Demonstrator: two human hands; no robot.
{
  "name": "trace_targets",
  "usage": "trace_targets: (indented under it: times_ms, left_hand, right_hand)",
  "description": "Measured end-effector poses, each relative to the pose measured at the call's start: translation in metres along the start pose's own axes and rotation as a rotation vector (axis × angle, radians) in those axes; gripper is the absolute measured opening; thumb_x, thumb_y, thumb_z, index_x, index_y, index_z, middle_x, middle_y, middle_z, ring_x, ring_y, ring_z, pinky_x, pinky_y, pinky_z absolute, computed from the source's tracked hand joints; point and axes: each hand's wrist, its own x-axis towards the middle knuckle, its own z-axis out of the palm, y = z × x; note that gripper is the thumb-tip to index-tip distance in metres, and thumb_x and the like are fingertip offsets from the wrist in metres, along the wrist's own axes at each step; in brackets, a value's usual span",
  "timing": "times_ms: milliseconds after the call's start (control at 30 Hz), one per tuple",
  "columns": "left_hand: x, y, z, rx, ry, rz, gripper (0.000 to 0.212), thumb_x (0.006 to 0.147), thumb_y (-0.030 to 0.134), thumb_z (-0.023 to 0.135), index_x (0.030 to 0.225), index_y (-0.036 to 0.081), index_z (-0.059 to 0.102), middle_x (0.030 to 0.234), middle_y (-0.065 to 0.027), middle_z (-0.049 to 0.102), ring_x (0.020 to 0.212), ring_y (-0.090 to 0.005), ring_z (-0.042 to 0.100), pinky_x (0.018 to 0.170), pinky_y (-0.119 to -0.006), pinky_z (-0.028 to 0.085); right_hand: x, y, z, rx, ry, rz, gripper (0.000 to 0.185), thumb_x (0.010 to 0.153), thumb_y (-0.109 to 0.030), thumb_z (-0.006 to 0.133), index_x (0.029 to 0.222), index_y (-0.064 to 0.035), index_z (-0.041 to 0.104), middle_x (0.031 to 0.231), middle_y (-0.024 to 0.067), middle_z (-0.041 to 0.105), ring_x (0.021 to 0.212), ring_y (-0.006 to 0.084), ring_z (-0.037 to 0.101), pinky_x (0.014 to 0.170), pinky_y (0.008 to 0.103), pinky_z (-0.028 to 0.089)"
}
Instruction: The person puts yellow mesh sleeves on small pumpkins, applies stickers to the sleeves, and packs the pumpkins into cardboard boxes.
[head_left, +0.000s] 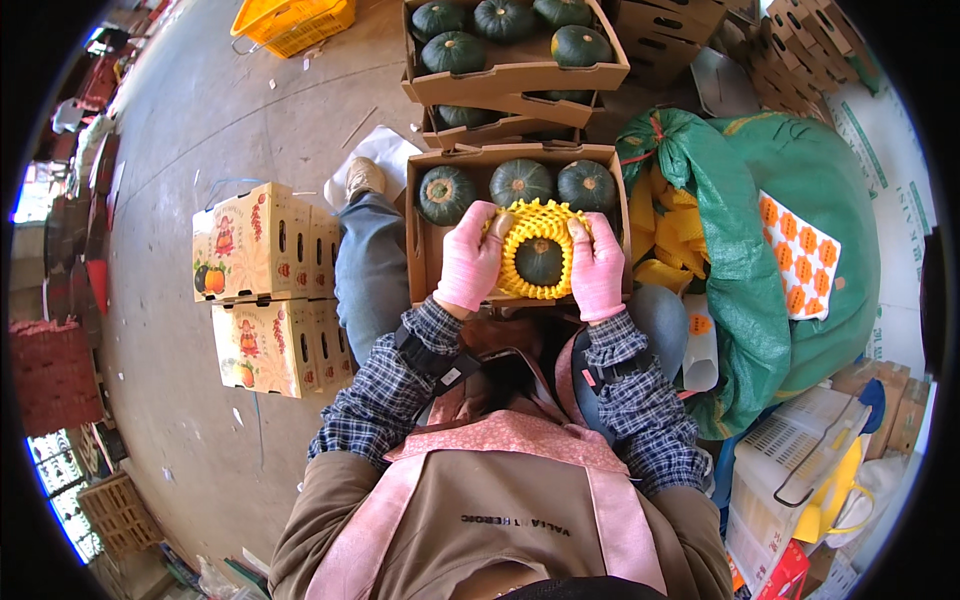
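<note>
My left hand (474, 255) and my right hand (598, 259), both in pink knit gloves, grip a yellow foam net sleeve (507, 264) from either side. Within the sleeve's round opening shows a dark green pumpkin (541, 262); the netting covers its sides. Directly beneath is an open cardboard box (421, 259). Along its far side sit a pumpkin with a broad tan stem scar (445, 195), a middle pumpkin (520, 186) and a right-hand pumpkin (586, 186). My hands hide the near part of the box.
Beyond stands a stacked open box of pumpkins (517, 82). At right, a green woven sack (810, 180) spills yellow foam nets (667, 225) and bears a sheet of orange stickers (800, 256). Printed cartons (251, 240) are stacked at left. A yellow plastic crate (296, 26) lies farther off.
</note>
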Motion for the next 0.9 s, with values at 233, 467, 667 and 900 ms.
trace_targets:
  times_ms: [233,467,667,900]
  left_hand:
    - [0.006,-0.033,0.001,-0.745,-0.030,-0.596,0.012,0.093,0.012,0.061,0.095,0.000,0.061,0.082,0.0013,0.062,0.077,-0.0067,0.056,0.069,-0.022,0.048]
    - [0.008,-0.025,-0.015,-0.079,-0.036,-0.121,0.034,0.089,0.007,0.065,0.120,0.005,0.052,0.084,-0.0053,0.060,0.073,-0.0109,0.055,0.070,-0.025,0.048]
    - [0.014,0.007,-0.048,0.047,-0.590,0.199,0.082,0.060,0.028,0.087,0.131,0.008,0.052,0.127,-0.0147,0.048,0.119,-0.0320,0.049,0.101,-0.038,0.042]
    - [0.019,0.014,-0.049,-0.100,-0.713,0.147,0.104,0.055,0.031,0.090,0.140,0.003,0.037,0.129,-0.0164,0.049,0.121,-0.0318,0.049,0.103,-0.037,0.040]
  right_hand:
    - [0.004,0.023,0.006,0.085,-0.026,0.161,0.017,0.094,-0.019,0.059,0.094,-0.0019,0.060,0.077,0.0041,0.062,0.072,0.0126,0.057,0.067,0.0280,0.048]
    - [-0.001,-0.014,-0.003,-0.497,0.119,-0.199,0.018,0.095,-0.022,0.053,0.108,-0.0085,0.053,0.105,0.0138,0.059,0.083,0.0361,0.062,0.068,0.0427,0.053]
    - [-0.030,-0.029,-0.010,-0.424,-0.120,-0.235,0.042,0.082,0.002,0.051,0.122,-0.0116,0.051,0.101,0.0138,0.055,0.082,0.0352,0.062,0.069,0.0413,0.053]
    - [-0.025,-0.018,-0.004,-0.300,0.008,-0.375,0.036,0.086,0.002,0.050,0.121,-0.0071,0.053,0.101,0.0147,0.058,0.086,0.0346,0.061,0.078,0.0389,0.051]
